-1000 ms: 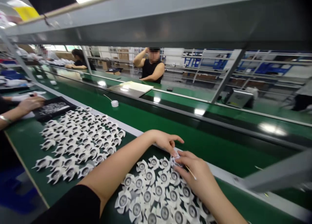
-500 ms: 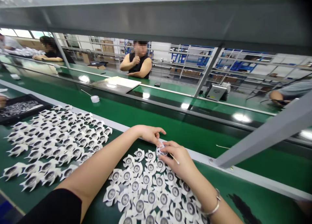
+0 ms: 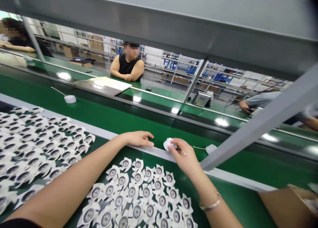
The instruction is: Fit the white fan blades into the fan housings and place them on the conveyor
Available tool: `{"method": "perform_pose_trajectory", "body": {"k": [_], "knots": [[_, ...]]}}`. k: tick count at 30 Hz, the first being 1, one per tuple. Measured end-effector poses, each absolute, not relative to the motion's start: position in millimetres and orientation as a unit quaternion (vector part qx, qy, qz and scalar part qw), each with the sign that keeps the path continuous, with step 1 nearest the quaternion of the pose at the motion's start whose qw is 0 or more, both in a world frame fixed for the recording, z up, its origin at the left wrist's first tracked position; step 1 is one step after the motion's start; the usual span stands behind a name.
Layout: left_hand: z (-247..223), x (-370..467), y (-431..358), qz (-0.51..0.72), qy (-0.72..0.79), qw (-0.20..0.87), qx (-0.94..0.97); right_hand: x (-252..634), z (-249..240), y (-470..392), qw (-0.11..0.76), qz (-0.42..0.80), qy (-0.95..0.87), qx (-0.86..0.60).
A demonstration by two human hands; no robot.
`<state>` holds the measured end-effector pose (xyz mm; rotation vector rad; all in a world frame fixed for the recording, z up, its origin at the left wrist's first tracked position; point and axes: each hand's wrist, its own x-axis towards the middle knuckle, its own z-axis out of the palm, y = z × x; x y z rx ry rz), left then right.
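My right hand (image 3: 182,152) holds a small white round part (image 3: 169,144) between thumb and fingers, over the near edge of the green belt (image 3: 104,114). To its left, my left hand (image 3: 140,139) rests by the pale rail (image 3: 159,152), fingers apart and nothing between them. Many white fan wheels (image 3: 137,177) with dark ringed centres lie on the green table below both hands. A second group of white fan wheels (image 3: 43,135) spreads at the left, beyond my left forearm.
A slanted grey post (image 3: 260,122) rises right of my right hand. On the belt lie a clear round part (image 3: 211,149) and another (image 3: 70,99) with a thin stick. A cardboard box (image 3: 285,205) is at lower right. A person (image 3: 128,64) sits across.
My hands have separated, and my right hand has carried the white part over the belt edge. The view has turned right, bringing the cardboard box and the right-hand clear part into sight.
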<state>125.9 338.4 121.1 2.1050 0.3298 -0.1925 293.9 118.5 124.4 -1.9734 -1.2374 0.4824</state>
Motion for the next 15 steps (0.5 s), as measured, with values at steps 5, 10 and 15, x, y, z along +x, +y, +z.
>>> {"method": "perform_pose_trajectory", "body": {"k": [5, 10, 15], "knots": [[123.6, 127.8, 339.2, -0.073, 0.134, 0.456, 0.877, 309.5, 118.6, 114.2, 0.233, 0.075, -0.452, -0.858], [119.8, 124.4, 339.0, -0.078, 0.102, 0.461, 0.878, 320.9, 132.8, 107.0, 0.098, 0.025, -0.405, -0.909], [94.3, 128.0, 357.8, -0.081, 0.106, 0.485, 0.864, 332.9, 131.9, 112.1, -0.010, 0.029, -0.437, -0.899]]}}
